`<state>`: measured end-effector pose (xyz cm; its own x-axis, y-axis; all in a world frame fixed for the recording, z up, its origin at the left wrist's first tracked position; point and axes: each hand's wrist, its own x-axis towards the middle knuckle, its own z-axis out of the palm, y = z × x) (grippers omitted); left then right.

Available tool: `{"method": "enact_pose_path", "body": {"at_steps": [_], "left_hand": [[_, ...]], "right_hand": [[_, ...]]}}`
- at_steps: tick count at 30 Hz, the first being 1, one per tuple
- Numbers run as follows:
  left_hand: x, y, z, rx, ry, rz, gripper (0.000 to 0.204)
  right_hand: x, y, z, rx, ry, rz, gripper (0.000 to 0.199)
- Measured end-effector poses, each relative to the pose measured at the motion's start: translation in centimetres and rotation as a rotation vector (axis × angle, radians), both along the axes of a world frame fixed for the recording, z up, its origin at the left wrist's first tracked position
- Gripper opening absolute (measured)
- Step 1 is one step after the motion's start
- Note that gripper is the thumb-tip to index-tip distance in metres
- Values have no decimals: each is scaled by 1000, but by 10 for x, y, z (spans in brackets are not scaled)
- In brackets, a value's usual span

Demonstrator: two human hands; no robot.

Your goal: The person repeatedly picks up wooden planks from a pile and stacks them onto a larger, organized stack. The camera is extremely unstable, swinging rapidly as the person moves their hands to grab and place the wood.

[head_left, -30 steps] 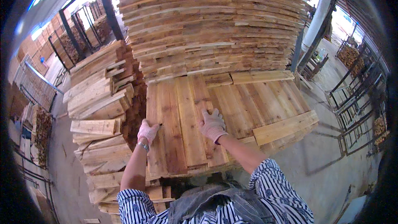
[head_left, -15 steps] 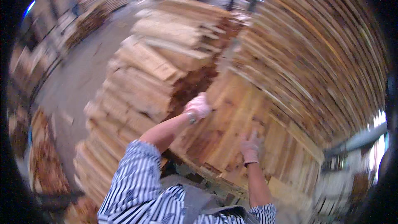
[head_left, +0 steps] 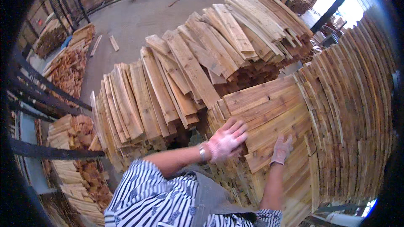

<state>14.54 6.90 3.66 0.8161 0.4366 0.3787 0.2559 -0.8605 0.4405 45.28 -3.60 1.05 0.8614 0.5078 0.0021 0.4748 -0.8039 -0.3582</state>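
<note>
Pink-and-white knit gloves cover both my hands. My left hand [head_left: 227,141] is open, fingers stretched, by the left ends of a stack of flat wooden boards [head_left: 269,101]. Whether it touches the boards I cannot tell. My right hand [head_left: 281,149] lies on top of that stack, fingers apart, gripping nothing. The upper boards lie side by side in a fairly even layer, with grain and dark knots showing. Left of and beyond them is a loose heap of planks [head_left: 193,61], many at uneven angles.
On my right rises a tall stack of boards [head_left: 349,113], close against the one under my hands. Dark metal rails [head_left: 54,149] cross at the left, near more wood piles [head_left: 69,73]. A short loose board [head_left: 114,43] lies on the concrete floor [head_left: 139,21].
The view has swung, so the plank heap and floor show more fully. My left hand has gone from closed at the boards' edge to spread fingers. My right hand stays on the boards.
</note>
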Motion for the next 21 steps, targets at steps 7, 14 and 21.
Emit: {"method": "enact_pose_path", "body": {"at_steps": [7,14,21], "left_hand": [[-119,40,-53,-1135,-309,470,55],[-121,254,-131,-1657,-922,557,64],[-86,312,-127,-1768,-951,906,84]], "right_hand": [[-89,39,49,237,-547,390,70],[-163,266,84,388,493,606,72],[-160,390,2,363,523,-111,104]]}}
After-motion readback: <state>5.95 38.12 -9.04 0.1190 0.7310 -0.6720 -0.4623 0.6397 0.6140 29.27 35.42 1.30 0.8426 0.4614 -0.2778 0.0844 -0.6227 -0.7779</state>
